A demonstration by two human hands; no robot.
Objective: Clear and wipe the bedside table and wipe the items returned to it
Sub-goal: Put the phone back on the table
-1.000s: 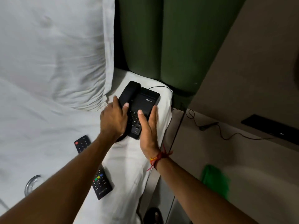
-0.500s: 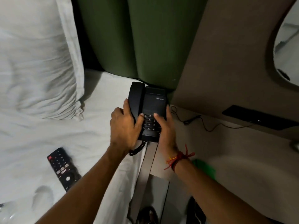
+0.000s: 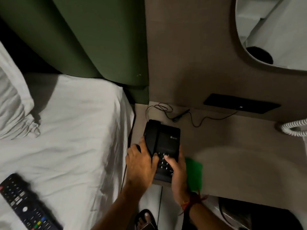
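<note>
A black desk telephone [image 3: 166, 141] with its handset on the cradle sits at the left end of the beige bedside table [image 3: 232, 146], close to the bed. My left hand [image 3: 141, 165] grips its left side at the handset. My right hand [image 3: 177, 170] holds its right front corner, thumb on the keypad. A green cloth [image 3: 194, 171] lies on the table just right of my right hand. A black remote control [image 3: 25, 205] lies on the white bed sheet at the lower left.
The phone's thin black cable [image 3: 182, 115] runs along the table's back to a black wall panel [image 3: 240, 103]. A white pillow [image 3: 11, 103] sits at the left, a green headboard [image 3: 83, 39] behind, a coiled white cord [image 3: 294, 128] at the far right. My sandalled foot [image 3: 146, 218] is below.
Both hands carried the telephone from the bed sheet rightwards onto the bedside table. The view swung right with it, so the remote now lies at the lower left.
</note>
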